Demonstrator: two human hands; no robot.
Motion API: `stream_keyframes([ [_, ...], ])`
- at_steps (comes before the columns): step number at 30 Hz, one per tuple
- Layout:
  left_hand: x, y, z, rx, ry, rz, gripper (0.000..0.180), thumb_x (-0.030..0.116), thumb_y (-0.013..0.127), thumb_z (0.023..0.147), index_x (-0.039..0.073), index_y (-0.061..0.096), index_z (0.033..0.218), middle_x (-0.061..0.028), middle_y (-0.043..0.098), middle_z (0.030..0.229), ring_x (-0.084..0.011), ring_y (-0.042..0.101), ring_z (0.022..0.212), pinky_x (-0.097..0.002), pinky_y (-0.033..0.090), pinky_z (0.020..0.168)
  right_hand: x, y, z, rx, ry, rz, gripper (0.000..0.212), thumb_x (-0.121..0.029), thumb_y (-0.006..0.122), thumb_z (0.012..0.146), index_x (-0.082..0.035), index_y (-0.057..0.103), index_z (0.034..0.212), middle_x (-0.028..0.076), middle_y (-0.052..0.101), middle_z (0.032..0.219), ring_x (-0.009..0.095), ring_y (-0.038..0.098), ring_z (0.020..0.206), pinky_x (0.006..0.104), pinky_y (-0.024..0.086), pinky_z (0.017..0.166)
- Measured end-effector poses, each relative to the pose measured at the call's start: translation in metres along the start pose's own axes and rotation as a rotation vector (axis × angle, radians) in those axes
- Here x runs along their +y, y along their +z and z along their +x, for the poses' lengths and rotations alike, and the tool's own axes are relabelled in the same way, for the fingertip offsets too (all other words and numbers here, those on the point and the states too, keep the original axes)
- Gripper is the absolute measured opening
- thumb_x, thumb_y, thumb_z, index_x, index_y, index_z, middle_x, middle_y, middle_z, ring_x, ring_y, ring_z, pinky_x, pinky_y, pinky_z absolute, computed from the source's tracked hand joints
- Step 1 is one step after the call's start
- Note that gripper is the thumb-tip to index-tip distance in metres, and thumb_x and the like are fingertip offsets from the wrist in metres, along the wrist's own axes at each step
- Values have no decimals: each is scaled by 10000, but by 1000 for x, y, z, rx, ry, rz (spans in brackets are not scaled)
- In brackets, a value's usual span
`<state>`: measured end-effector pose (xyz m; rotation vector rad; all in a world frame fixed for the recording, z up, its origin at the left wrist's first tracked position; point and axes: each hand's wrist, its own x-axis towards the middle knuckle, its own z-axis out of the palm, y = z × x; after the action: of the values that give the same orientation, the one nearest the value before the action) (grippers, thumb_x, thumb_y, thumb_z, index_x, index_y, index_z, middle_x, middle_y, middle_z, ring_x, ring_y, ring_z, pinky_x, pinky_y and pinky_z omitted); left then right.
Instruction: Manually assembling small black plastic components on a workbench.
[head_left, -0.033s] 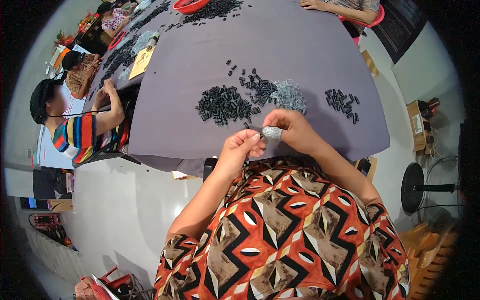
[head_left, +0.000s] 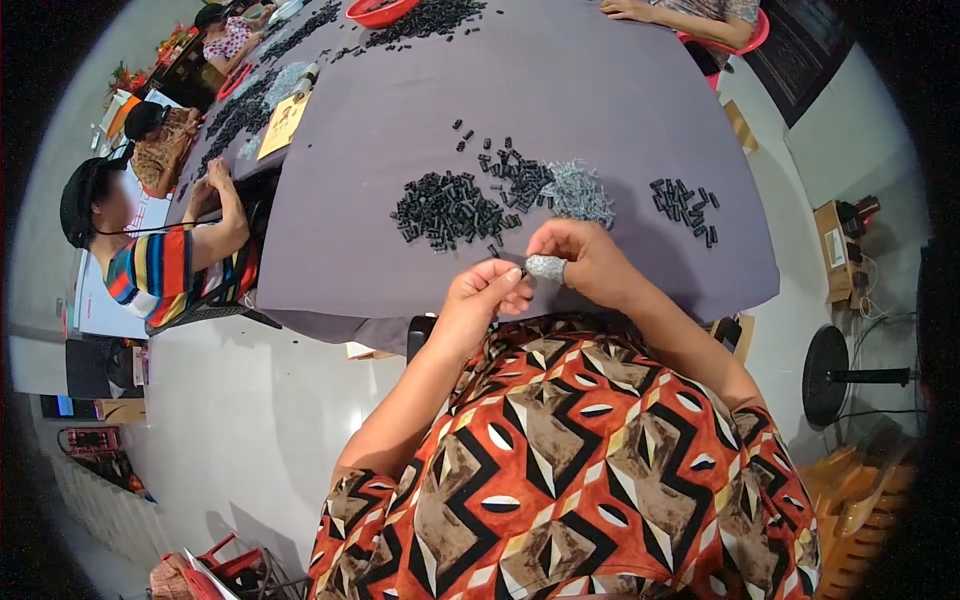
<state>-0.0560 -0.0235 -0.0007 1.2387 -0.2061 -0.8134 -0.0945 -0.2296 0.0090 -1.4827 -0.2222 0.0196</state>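
Note:
Just over the table's near edge, my left hand (head_left: 488,296) pinches a small black piece (head_left: 522,273) between thumb and fingertips. Meeting it closely is my right hand (head_left: 588,262), fingers bent and closed, its thumb wrapped in a grey-silver covering (head_left: 546,266). Whatever the right fingertips grip is too small or hidden to make out. Beyond my hands lies a large heap of short black cylindrical pieces (head_left: 447,210). A smaller black cluster (head_left: 522,178) touches a pile of thin silver-grey pieces (head_left: 582,193). Off to the right is a separate group of black cylinders (head_left: 684,207).
A grey cloth covers the table (head_left: 400,110). At its far side are a red bowl (head_left: 382,12), another black heap (head_left: 430,22) and a person's arm (head_left: 680,18). People sit along the left, one in a striped shirt (head_left: 165,275). A yellow card (head_left: 283,127) lies at the left edge.

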Motion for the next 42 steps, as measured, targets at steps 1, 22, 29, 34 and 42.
stream_keyframes([
  [1,0,1,-1,0,-8,-14,171,202,589,977,39,633,1004,-46,689,841,-99,641,702,-214,513,642,-10,2,-2,-10,95,43,116,8,619,813,-41,632,916,-37,608,760,46,559,666,216,463,552],
  [22,9,8,-9,-71,-47,-52,171,119,553,981,-10,627,1066,-79,683,788,-109,623,588,-208,508,547,-11,-1,-4,-116,92,13,86,28,662,808,-20,622,868,-18,613,784,58,557,724,226,458,647],
  [29,11,8,-10,-80,-69,32,157,117,552,980,-9,637,1016,-37,652,737,-85,573,573,-198,453,524,-20,-2,-9,-142,-23,-354,92,41,660,800,-2,610,864,22,616,829,107,588,756,265,477,683],
  [34,12,0,-9,-219,-250,-219,154,117,568,966,-19,636,989,-39,628,715,-89,552,563,-202,428,500,-39,-2,-8,-250,-151,-491,118,32,676,762,19,593,845,65,606,821,159,598,752,294,479,678],
  [42,1,-7,-7,-423,-403,-445,197,152,589,954,-37,642,969,-26,556,650,-91,447,504,-228,373,474,-38,-5,-10,-344,-230,-438,140,6,686,717,4,604,830,109,627,815,231,616,726,330,481,656],
])
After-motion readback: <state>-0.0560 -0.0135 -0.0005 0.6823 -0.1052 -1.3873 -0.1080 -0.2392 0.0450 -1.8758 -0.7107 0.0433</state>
